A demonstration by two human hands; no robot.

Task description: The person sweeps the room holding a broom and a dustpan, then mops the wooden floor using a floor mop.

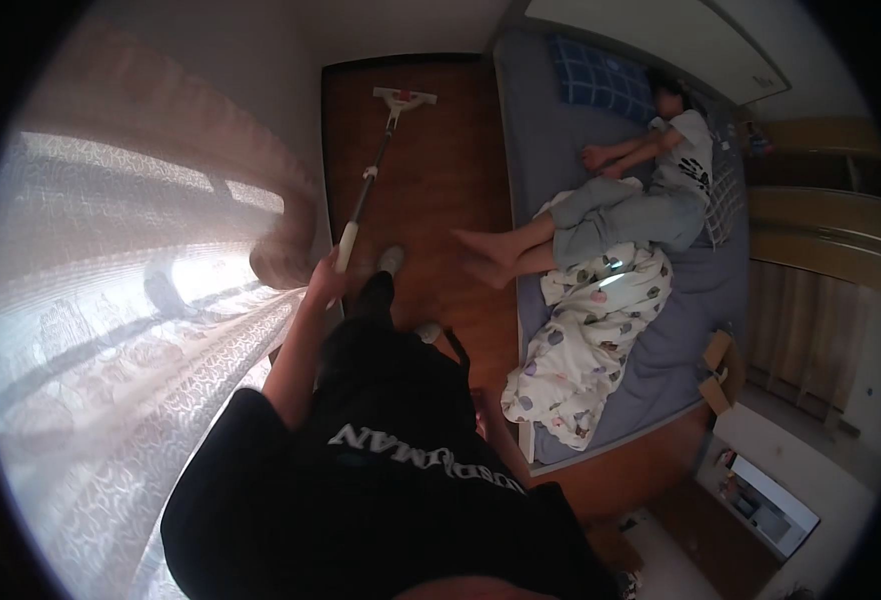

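Note:
My left hand (329,274) is wrapped round the pale grip of a long-handled mop (367,190). Its handle runs forward, away from me, to a flat white mop head (405,98) with red parts, which rests on the brown wooden floor (431,170). My right hand (481,412) hangs low beside my right hip. Only a small, dark part of it shows past my shirt, so its fingers cannot be made out. A thin black strap or cord (458,349) lies just ahead of that hand.
Sheer patterned curtains (111,300) hang close on my left. A grey-sheeted bed (661,370) takes up the right side; a person (631,200) lies on it, feet past its edge. A floral quilt (601,350), blue pillow (601,78) and cardboard box (721,370) are there too.

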